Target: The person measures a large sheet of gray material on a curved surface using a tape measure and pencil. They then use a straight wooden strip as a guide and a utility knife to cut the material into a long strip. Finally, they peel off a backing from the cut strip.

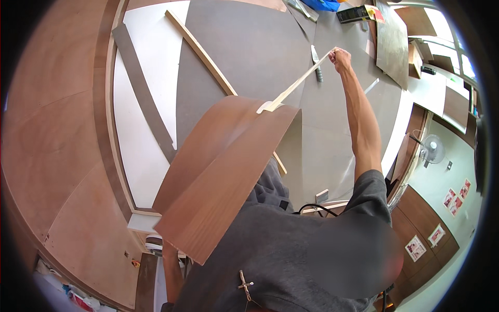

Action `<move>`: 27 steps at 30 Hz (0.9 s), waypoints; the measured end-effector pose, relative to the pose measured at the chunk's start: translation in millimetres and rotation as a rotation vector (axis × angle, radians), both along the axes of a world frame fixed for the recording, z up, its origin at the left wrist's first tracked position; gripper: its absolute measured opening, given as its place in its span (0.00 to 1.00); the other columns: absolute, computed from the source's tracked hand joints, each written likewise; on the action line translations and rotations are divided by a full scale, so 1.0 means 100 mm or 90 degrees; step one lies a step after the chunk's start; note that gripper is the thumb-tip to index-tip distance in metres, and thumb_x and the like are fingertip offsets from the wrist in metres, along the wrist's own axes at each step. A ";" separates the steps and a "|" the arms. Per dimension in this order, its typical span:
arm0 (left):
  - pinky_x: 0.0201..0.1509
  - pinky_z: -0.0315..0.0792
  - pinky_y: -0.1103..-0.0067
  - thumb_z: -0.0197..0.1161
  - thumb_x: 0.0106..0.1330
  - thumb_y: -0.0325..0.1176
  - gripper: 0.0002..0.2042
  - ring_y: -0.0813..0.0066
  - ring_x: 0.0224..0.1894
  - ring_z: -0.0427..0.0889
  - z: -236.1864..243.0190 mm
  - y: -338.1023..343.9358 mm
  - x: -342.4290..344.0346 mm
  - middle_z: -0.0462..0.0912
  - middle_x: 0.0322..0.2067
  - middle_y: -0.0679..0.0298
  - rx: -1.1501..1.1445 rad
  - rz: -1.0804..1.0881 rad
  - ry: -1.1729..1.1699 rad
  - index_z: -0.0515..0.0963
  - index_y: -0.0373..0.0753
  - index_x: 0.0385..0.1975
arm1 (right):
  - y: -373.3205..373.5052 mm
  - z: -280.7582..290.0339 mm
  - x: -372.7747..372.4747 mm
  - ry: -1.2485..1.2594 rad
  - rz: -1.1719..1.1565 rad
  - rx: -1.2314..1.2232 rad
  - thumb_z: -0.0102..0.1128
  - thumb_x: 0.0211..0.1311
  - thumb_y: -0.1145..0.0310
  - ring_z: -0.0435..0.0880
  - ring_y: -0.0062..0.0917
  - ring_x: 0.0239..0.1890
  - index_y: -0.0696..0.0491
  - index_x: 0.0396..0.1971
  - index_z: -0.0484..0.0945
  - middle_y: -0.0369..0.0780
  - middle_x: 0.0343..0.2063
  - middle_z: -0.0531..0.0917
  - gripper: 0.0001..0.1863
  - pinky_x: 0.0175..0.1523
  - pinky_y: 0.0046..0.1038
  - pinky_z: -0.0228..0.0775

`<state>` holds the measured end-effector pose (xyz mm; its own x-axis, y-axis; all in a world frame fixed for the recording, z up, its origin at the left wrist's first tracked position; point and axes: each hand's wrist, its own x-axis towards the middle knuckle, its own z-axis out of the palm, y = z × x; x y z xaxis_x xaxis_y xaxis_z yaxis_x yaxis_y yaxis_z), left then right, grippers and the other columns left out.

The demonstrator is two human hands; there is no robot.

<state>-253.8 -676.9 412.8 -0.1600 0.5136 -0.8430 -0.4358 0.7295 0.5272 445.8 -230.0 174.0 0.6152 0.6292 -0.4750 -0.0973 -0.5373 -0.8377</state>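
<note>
A curved brown wood-grain sheet (228,171) stands bent in front of my body, its lower corner close to my left forearm. My right hand (340,59), at the end of a stretched-out arm, is closed on one end of a long pale strip of masking tape (297,82). The strip runs taut down to the sheet's upper edge, where its other end is still stuck and folded over. My left forearm goes up behind the sheet's lower corner; that hand is hidden behind the sheet, so its fingers do not show.
A large grey-and-white work surface (234,47) spreads ahead. On it lie a wooden batten (200,52), a grey strip (140,83) and a dark-handled knife (317,65) near my right hand. A grey panel (390,44) and a black box (353,14) sit at the far right.
</note>
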 end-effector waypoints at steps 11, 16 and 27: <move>0.24 0.68 0.83 0.69 0.62 0.37 0.24 0.81 0.29 0.78 -0.25 -0.12 -0.55 0.82 0.42 0.65 -0.124 -0.132 0.025 0.72 0.36 0.56 | -0.38 0.02 1.23 -0.061 -0.132 0.042 0.48 0.68 0.82 0.84 0.29 0.30 0.66 0.44 0.77 0.45 0.35 0.83 0.10 0.34 0.26 0.84; 0.46 0.79 0.75 0.67 0.65 0.34 0.24 0.74 0.45 0.83 -0.07 0.28 -0.41 0.83 0.47 0.60 -0.040 -0.134 -0.071 0.71 0.34 0.58 | -0.41 0.06 1.41 -0.071 -0.137 0.066 0.53 0.69 0.79 0.88 0.33 0.35 0.66 0.47 0.74 0.46 0.37 0.83 0.10 0.38 0.28 0.87; 0.45 0.77 0.80 0.61 0.70 0.32 0.11 0.78 0.41 0.81 0.27 1.83 -0.15 0.83 0.42 0.63 0.121 0.098 0.040 0.77 0.34 0.47 | -1.08 0.22 1.16 0.057 -0.028 -0.049 0.43 0.76 0.76 0.86 0.44 0.49 0.59 0.71 0.57 0.56 0.60 0.71 0.26 0.52 0.34 0.88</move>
